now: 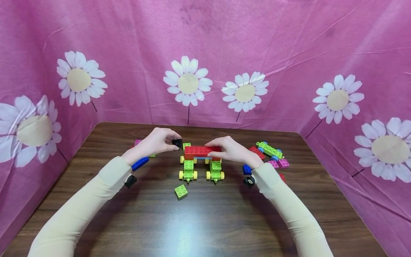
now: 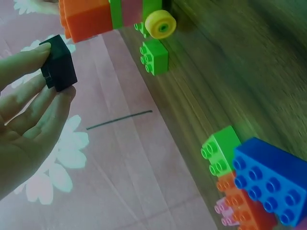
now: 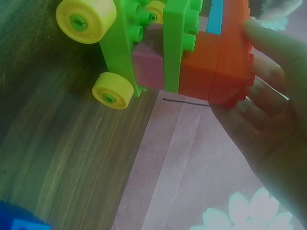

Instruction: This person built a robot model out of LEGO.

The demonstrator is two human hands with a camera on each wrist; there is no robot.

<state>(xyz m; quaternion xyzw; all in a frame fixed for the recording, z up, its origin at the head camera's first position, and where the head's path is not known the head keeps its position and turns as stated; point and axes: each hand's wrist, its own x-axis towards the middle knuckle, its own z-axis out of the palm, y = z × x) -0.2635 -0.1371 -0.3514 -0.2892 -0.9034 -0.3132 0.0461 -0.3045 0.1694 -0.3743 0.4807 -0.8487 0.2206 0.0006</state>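
Observation:
Between thumb and fingers, my left hand [image 1: 158, 140] pinches a small black brick [image 1: 177, 143], held in the air left of the built model; the left wrist view shows the same black brick [image 2: 59, 63]. My right hand [image 1: 228, 149] grips the right end of the long red brick [image 1: 196, 151] on top of the model. Beneath it are two green wheeled bases [image 1: 188, 169] with yellow wheels. The right wrist view shows green, pink and red bricks [image 3: 201, 67] stacked over the wheels. A blue piece [image 3: 215, 17] shows beside the red ones.
A loose green brick [image 1: 181, 192] lies in front of the model, another green brick [image 1: 187, 145] behind its left end. Blue [image 1: 140, 164], red and pink bricks lie at the left. At the right are a green base with blue wheels [image 1: 270, 150] and several bricks.

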